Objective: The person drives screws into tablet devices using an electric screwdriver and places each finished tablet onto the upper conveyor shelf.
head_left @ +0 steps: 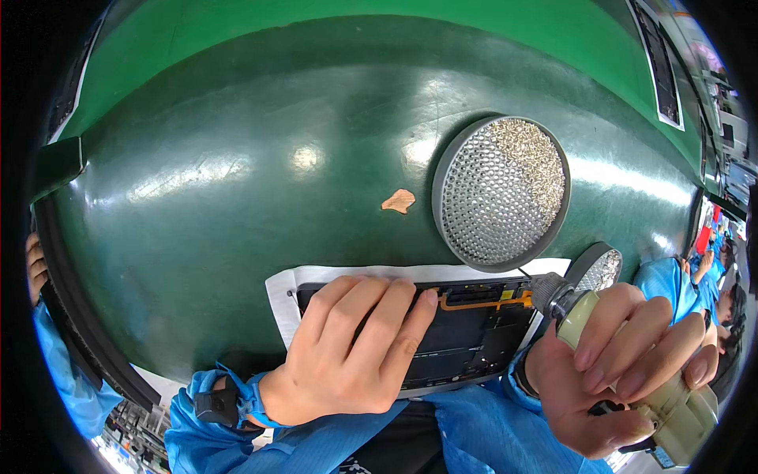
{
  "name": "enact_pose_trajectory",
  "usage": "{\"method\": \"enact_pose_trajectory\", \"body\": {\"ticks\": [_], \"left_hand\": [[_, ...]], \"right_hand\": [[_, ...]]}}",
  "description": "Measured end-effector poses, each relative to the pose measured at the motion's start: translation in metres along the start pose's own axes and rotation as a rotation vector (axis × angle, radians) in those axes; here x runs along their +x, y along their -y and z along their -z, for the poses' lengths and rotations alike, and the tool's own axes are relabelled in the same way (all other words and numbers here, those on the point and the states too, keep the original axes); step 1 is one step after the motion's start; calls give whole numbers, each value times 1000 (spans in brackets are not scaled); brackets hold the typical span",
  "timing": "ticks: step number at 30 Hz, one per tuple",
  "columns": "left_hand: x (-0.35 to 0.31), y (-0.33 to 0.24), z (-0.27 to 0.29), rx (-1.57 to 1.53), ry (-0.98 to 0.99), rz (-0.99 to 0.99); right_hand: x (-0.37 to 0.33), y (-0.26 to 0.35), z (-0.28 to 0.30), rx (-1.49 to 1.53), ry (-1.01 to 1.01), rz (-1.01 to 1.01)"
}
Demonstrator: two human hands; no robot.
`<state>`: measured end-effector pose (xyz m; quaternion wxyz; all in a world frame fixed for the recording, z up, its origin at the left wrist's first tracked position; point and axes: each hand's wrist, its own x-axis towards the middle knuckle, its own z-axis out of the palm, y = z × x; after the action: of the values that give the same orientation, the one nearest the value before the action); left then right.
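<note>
In my right hand (624,371) is a pale green electric screwdriver (580,316), fingers wrapped round its body. Its thin bit points left, ending near the upper right corner of an opened tablet-like device (450,344). That device is black inside, with an orange flex cable along its upper part, and lies on a white sheet (278,304). My left hand (347,347) lies over the left part of the device, fingers stretched toward its upper edge; its thumb is hidden. Above the device stands a round grey tray (482,197) with a perforated plate, small screws heaped at its upper right.
A smaller round tray (598,267) of screws stands beside the screwdriver's head. On the green table (237,229) lies a small copper-coloured scrap (399,201). Dark edging (87,308) runs along the table's left. People in blue sleeves are at both sides.
</note>
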<state>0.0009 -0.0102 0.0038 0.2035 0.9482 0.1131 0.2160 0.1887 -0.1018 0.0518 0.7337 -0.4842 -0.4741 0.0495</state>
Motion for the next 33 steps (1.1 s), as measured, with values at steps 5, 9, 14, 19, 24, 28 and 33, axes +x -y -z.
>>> {"method": "enact_pose_trajectory", "body": {"ticks": [5,9,14,19,24,28,33], "left_hand": [[-3,3,3,-9,0,43],[-3,2,6,-30,8,68],[-5,5,4,-71,21,97],[-6,8,6,-67,49,72],[-6,6,6,-56,71,58],[-6,7,6,-49,78,47],[-10,6,6,-55,54,117]], "right_hand": [[-3,9,12,65,191,-70],[-6,-3,12,102,192,-15],[-18,1,-13,71,-212,-237],[-16,-4,-17,45,-204,-137],[-19,-1,-11,-21,-138,-204],[-18,-2,-11,-11,-117,-156],[-12,-12,5,94,253,-77]]}}
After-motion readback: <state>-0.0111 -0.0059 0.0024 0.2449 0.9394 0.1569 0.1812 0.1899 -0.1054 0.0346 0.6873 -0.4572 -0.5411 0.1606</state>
